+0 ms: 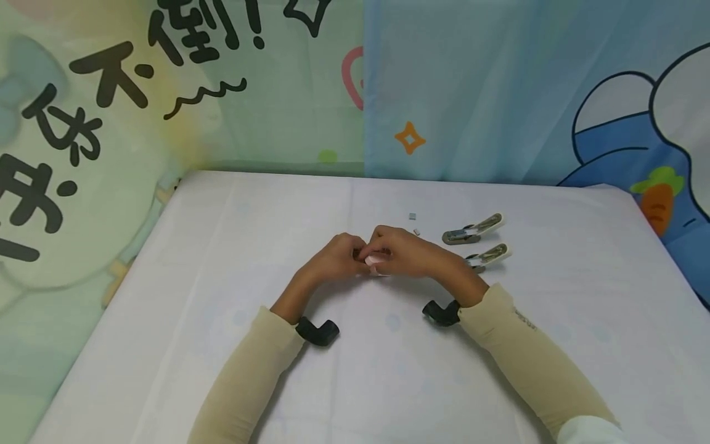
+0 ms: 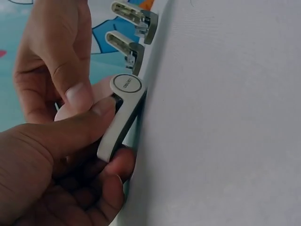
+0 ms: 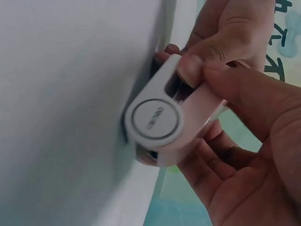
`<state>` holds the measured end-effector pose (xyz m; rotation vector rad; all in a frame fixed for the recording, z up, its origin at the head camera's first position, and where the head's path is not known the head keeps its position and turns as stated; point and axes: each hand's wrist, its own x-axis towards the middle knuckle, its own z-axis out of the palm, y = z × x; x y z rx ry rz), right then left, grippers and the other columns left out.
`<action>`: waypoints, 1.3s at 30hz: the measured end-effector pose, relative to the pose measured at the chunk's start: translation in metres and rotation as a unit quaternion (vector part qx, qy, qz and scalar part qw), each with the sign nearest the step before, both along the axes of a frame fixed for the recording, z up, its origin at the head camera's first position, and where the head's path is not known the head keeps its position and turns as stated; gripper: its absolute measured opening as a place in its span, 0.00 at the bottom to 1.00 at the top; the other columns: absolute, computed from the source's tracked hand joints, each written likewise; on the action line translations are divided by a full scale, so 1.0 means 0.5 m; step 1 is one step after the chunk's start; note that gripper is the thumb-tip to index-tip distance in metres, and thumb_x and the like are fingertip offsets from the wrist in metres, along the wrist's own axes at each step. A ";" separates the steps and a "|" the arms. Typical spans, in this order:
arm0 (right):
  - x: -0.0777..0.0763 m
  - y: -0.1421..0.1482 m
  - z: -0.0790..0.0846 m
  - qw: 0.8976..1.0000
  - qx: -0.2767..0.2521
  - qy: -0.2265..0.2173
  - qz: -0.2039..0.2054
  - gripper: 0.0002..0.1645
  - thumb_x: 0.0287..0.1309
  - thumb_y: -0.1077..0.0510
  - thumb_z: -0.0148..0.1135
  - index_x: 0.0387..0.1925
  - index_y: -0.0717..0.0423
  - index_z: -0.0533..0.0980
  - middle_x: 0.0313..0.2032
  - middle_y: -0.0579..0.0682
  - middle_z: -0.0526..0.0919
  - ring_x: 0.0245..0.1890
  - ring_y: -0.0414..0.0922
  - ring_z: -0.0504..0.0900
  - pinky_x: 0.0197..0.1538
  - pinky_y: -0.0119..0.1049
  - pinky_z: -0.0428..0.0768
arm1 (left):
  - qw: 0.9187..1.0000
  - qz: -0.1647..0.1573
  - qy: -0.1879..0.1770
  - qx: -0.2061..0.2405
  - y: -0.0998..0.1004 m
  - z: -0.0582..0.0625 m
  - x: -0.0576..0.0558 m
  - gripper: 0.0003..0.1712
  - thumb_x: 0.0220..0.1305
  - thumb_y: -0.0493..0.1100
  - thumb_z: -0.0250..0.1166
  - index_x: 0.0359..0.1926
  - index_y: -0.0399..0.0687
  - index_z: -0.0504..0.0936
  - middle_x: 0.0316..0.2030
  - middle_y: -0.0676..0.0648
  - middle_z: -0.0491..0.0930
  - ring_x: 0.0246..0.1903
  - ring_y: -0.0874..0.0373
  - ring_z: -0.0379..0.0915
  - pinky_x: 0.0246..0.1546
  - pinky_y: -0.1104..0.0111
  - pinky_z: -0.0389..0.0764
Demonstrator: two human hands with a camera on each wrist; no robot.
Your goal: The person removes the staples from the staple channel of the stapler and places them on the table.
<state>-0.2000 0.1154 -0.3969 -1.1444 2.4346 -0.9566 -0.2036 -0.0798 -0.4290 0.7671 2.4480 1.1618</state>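
Both hands meet over the middle of the table, around a small pink and white stapler (image 1: 375, 259) with a round logo cap at one end. My left hand (image 1: 338, 256) grips its white arm (image 2: 115, 129), thumb on top and fingers curled below. On the pink body (image 3: 197, 115) lies the thumb of my right hand (image 1: 406, 253), whose other fingers curl underneath. A dark gap shows between the white arm and the pink body near both thumbs. Fingers hide most of the stapler in the head view.
Two more staplers, one farther back (image 1: 473, 229) and one nearer (image 1: 488, 256), lie right of the hands, the nearer partly behind the right forearm. A small grey piece (image 1: 412, 216) and a tiny pale piece (image 1: 416, 232) lie beyond the hands on the white-covered table (image 1: 222, 246). Printed curtains (image 1: 471, 92) hang behind.
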 end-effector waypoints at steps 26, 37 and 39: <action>0.010 0.071 0.010 0.994 -0.080 -0.077 -0.014 0.11 0.60 0.69 0.64 0.44 0.64 0.77 0.42 0.50 0.76 0.45 0.48 0.78 0.54 0.47 0.76 | 0.999 0.004 -0.030 0.014 0.003 -0.004 0.009 0.11 0.52 0.34 0.75 0.36 0.37 0.84 0.29 0.48 0.79 0.27 0.60 0.70 0.28 0.71 0.71; 0.004 0.120 0.026 0.996 0.013 -0.060 -0.061 0.10 0.52 0.72 0.64 0.28 0.55 0.80 0.33 0.46 0.79 0.36 0.46 0.73 0.42 0.41 0.75 | 0.999 -0.002 -0.046 0.008 0.001 -0.001 0.009 0.11 0.52 0.33 0.74 0.38 0.36 0.84 0.31 0.47 0.79 0.29 0.60 0.71 0.30 0.73 0.72; 0.003 0.127 0.028 0.996 0.039 -0.056 -0.063 0.09 0.52 0.71 0.65 0.27 0.55 0.81 0.32 0.45 0.79 0.35 0.45 0.74 0.39 0.39 0.75 | 0.998 -0.006 -0.056 0.010 -0.003 0.001 0.009 0.11 0.53 0.33 0.74 0.38 0.36 0.84 0.32 0.47 0.79 0.29 0.59 0.71 0.30 0.72 0.72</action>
